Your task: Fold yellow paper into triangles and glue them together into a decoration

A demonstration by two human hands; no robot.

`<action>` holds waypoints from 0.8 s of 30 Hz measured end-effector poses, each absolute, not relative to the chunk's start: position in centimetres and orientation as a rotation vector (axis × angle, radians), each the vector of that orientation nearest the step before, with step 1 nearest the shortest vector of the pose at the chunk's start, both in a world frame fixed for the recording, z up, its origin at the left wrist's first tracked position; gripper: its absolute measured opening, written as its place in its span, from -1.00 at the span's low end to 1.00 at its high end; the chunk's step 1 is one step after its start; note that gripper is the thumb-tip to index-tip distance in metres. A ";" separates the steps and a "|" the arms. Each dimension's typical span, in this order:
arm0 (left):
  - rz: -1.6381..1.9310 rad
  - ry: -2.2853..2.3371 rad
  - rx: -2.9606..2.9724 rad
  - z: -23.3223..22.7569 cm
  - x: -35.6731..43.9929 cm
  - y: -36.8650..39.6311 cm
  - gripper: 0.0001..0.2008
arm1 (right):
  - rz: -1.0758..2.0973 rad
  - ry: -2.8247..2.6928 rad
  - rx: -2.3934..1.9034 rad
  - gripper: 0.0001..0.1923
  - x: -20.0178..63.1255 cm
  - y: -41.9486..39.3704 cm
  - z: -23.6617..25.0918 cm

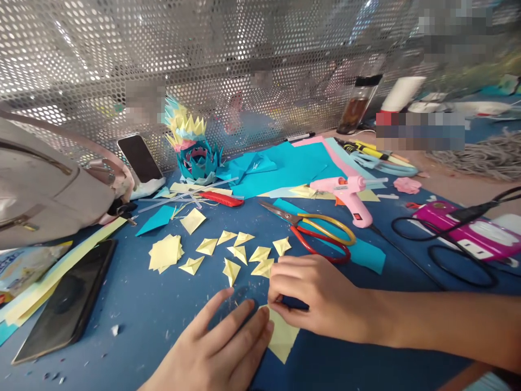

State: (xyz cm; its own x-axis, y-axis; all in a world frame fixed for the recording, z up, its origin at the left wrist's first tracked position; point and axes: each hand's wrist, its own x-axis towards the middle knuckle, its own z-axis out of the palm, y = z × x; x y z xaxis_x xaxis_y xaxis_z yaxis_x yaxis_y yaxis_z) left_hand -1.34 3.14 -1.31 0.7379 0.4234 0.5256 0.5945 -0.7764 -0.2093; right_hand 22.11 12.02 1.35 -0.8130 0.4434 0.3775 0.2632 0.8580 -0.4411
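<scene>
Yellow paper [281,338] pinned flat under left hand [222,347], right hand [315,296] creasing its edge

A pale yellow square of thin paper [282,338] is lying flat on the blue counter [142,309], partly folded, one corner pointing downward. It is sitting directly under the fingers [260,328], pinned at its upper edge.

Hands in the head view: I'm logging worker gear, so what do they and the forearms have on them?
Both the left hand and the right hand are bare: no gloves, rings or wristbands show. The right forearm is bare too, with no sleeve, watch or markings in view. The left arm is out of frame.
</scene>
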 end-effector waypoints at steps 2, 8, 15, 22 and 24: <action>-0.692 -0.808 -2.562 -1.3 -1.2 3.2 -0.54 | 0.440 -2.558 -0.488 -0.84 22.2 12.0 1.3; -0.788 -0.858 -2.566 -1.3 -0.9 3.3 -0.63 | 0.218 -2.631 -0.367 -0.73 22.6 12.0 2.0; -0.787 -0.856 -2.575 -1.4 -1.0 3.2 -0.57 | -0.103 -2.687 -0.214 -0.72 22.7 12.2 2.6; -0.665 -0.781 -2.627 -1.1 -1.6 3.1 -0.44 | -0.184 -2.720 -0.173 -0.72 22.4 12.1 2.8; -0.662 -0.782 -2.619 -1.1 -1.6 3.1 -0.45 | -0.187 -2.734 -0.169 -0.70 22.3 12.1 2.8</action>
State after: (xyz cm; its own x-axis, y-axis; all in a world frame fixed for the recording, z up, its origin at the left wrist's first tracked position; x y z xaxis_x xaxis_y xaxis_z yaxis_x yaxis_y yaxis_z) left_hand -1.63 3.11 -1.12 0.7419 0.4278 0.5164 0.5800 -0.7959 -0.1739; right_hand 22.34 12.10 2.84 -0.9154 0.0916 0.3919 0.1442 0.9838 0.1069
